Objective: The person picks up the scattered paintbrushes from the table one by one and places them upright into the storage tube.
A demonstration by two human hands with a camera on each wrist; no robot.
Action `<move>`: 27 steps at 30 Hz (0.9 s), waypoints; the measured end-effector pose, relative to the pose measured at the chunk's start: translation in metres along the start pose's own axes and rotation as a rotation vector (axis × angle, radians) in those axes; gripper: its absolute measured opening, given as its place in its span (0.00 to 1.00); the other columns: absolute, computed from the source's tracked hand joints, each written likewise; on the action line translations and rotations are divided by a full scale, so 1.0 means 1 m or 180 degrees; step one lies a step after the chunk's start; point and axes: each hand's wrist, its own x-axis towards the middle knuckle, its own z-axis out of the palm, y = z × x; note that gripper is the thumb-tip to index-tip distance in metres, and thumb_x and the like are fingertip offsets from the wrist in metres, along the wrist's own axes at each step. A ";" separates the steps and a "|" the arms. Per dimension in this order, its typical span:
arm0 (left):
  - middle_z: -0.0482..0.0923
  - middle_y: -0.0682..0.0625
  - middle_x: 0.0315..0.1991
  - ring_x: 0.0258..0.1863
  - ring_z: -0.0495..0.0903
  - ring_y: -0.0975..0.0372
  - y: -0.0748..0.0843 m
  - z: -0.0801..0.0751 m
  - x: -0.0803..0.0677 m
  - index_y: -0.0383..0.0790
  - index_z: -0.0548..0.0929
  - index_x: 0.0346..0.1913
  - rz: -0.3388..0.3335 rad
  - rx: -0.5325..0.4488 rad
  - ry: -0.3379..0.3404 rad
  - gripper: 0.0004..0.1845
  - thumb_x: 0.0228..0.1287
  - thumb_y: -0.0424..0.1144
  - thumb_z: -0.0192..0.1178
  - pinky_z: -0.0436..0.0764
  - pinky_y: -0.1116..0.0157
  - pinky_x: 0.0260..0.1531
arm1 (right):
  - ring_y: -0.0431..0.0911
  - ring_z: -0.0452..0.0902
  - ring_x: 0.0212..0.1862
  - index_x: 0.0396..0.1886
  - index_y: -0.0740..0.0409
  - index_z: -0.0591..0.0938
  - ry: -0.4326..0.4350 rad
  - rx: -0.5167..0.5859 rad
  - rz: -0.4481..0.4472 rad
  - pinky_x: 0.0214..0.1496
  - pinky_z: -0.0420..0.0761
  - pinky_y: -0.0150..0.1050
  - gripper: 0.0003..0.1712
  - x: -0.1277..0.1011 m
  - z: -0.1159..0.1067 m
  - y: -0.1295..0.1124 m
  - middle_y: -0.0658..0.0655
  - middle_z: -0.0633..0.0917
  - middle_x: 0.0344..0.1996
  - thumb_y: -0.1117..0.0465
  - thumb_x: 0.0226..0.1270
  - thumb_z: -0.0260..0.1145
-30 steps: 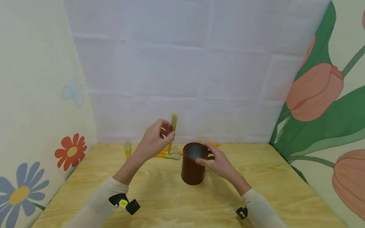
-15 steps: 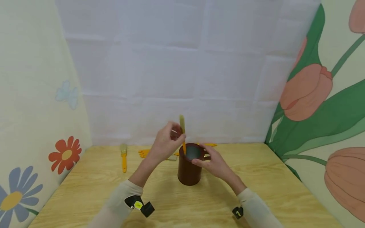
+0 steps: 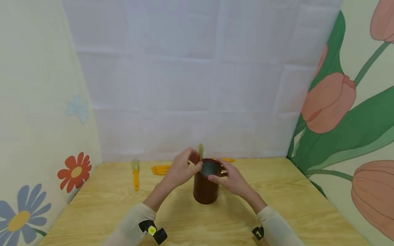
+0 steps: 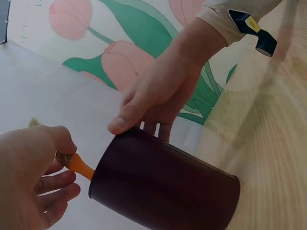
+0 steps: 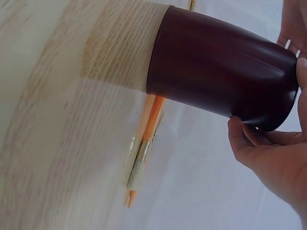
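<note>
The left hand point(image 3: 181, 169) pinched an orange-handled paintbrush point(image 3: 200, 153) upright at the rim of the dark red cup point(image 3: 205, 188). The right hand point(image 3: 231, 177) gripped that rim's far side. Bare wooden table point(image 3: 277, 208) lay open on both sides.

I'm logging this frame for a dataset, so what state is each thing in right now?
Dark red cup: upright on the table, open-topped.
Brush in hand: upright, handle down in the cup, bristles up.
Left hand: pinches that brush.
Right hand: fingers curled on the cup's rim.
Lone brush: lying flat, far left.
Brush pile: lying flat behind the cup.
</note>
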 end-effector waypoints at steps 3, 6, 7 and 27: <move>0.78 0.52 0.43 0.45 0.78 0.56 -0.006 0.002 -0.004 0.43 0.78 0.49 0.0050 0.0115 0.0020 0.11 0.68 0.39 0.67 0.77 0.55 0.46 | 0.48 0.78 0.57 0.75 0.57 0.69 0.0017 -0.0020 0.0012 0.55 0.79 0.49 0.42 -0.001 0.002 0.000 0.55 0.78 0.61 0.49 0.66 0.75; 0.77 0.50 0.46 0.46 0.76 0.58 -0.012 0.005 -0.008 0.44 0.79 0.48 0.0064 0.0197 -0.0016 0.10 0.68 0.39 0.68 0.77 0.56 0.48 | 0.51 0.78 0.58 0.76 0.60 0.67 0.0033 -0.0020 0.0040 0.56 0.79 0.51 0.44 -0.002 0.002 0.001 0.58 0.77 0.63 0.50 0.66 0.75; 0.77 0.50 0.46 0.46 0.75 0.57 -0.014 0.005 -0.009 0.44 0.79 0.47 0.0060 0.0213 -0.0033 0.10 0.68 0.39 0.68 0.77 0.56 0.48 | 0.52 0.78 0.58 0.76 0.61 0.67 0.0036 -0.0003 0.0034 0.56 0.79 0.52 0.44 -0.002 0.002 0.001 0.59 0.77 0.63 0.51 0.66 0.75; 0.74 0.50 0.55 0.51 0.78 0.52 -0.041 -0.007 -0.032 0.43 0.80 0.58 -0.0318 0.0412 0.0125 0.16 0.76 0.48 0.60 0.80 0.55 0.45 | 0.48 0.79 0.52 0.68 0.54 0.74 -0.0036 0.0000 0.0096 0.56 0.79 0.51 0.36 0.000 0.006 0.001 0.55 0.80 0.49 0.46 0.66 0.75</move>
